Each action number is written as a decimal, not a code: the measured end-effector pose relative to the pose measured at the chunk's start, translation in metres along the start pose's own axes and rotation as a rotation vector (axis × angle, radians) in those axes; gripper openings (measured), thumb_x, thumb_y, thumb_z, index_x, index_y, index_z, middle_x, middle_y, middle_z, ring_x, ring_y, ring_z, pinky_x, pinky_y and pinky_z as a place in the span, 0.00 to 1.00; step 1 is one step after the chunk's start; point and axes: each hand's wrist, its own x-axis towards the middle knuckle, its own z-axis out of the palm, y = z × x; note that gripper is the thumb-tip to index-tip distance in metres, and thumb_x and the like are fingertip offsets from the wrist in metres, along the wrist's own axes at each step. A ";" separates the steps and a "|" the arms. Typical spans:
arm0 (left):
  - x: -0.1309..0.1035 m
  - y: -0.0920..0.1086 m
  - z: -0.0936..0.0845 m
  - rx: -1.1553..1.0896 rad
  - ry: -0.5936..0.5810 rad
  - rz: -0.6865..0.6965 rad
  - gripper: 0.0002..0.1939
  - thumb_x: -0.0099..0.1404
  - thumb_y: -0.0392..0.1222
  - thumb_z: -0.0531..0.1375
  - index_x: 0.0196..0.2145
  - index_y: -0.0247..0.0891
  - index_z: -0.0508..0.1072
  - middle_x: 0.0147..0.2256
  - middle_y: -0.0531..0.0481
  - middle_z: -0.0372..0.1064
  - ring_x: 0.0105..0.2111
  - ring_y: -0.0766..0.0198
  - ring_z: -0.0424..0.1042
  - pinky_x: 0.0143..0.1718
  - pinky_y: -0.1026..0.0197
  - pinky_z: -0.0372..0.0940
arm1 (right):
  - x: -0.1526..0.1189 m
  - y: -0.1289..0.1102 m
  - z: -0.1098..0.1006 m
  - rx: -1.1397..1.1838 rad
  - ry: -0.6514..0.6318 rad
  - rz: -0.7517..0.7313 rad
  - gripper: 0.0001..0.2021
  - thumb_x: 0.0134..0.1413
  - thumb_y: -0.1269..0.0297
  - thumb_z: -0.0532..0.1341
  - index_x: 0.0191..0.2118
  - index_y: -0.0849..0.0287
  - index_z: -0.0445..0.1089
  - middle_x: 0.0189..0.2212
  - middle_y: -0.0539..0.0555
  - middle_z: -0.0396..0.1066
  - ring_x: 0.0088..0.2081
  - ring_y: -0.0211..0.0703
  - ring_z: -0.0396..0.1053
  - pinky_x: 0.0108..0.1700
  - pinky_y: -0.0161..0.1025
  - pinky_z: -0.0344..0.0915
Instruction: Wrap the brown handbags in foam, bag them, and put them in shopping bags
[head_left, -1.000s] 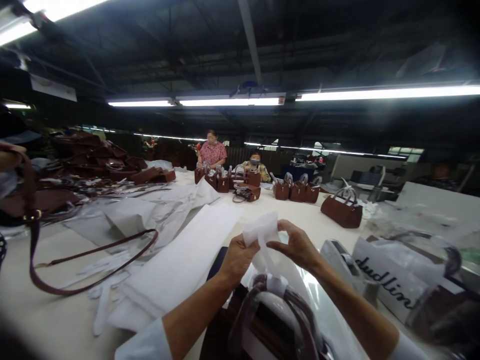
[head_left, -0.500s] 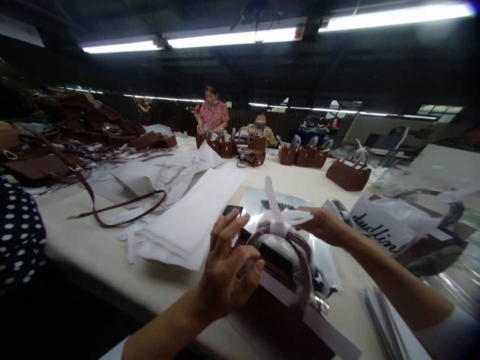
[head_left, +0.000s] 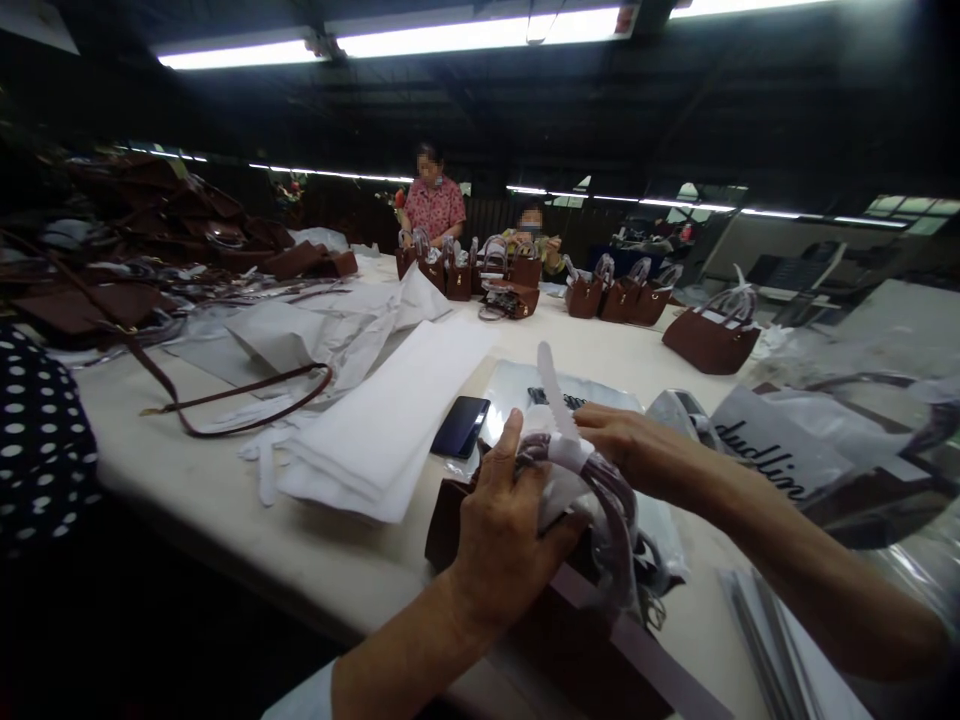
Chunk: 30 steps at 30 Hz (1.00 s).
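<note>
A dark brown handbag stands right in front of me. Its upright handles are wrapped in clear plastic, with a white strip sticking up from the white band around them. My left hand is at the bag's top, fingers spread, the index finger pointing up beside the handles. White packing material shows under the handles, close to my left thumb. From the far side my right hand reaches to the handles, its fingertips hidden behind them. A metal clasp hangs at the bag's right side.
A black phone lies left of the bag, beside stacked white sheets. A brown strap and heaped brown bags are further left. Several finished handbags line the back, near two people. A plastic-wrapped bag stands right.
My left hand has moved right and down onto the bag's top, uncovering the phone. My right hand has drawn in toward the handles; the white piece it held no longer shows there.
</note>
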 end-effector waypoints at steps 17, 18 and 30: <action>0.012 -0.002 0.010 0.003 0.050 0.116 0.06 0.59 0.37 0.57 0.36 0.36 0.70 0.59 0.43 0.47 0.58 0.51 0.49 0.57 0.48 0.53 | -0.079 -0.069 0.066 0.047 0.223 0.763 0.20 0.42 0.55 0.61 0.42 0.55 0.62 0.33 0.54 0.69 0.35 0.50 0.67 0.32 0.41 0.62; 0.012 -0.001 0.008 0.031 0.058 0.138 0.06 0.59 0.36 0.57 0.36 0.36 0.70 0.60 0.43 0.45 0.59 0.50 0.47 0.58 0.47 0.52 | -0.076 -0.070 0.067 0.024 0.203 0.789 0.17 0.43 0.56 0.60 0.40 0.56 0.62 0.32 0.54 0.69 0.34 0.50 0.67 0.32 0.41 0.60; -0.035 0.026 -0.072 0.222 0.077 0.387 0.07 0.58 0.32 0.56 0.35 0.38 0.70 0.58 0.47 0.53 0.59 0.47 0.50 0.56 0.43 0.54 | -0.073 -0.066 0.066 -0.119 0.086 0.813 0.12 0.48 0.61 0.56 0.39 0.58 0.58 0.32 0.54 0.69 0.35 0.50 0.68 0.29 0.38 0.53</action>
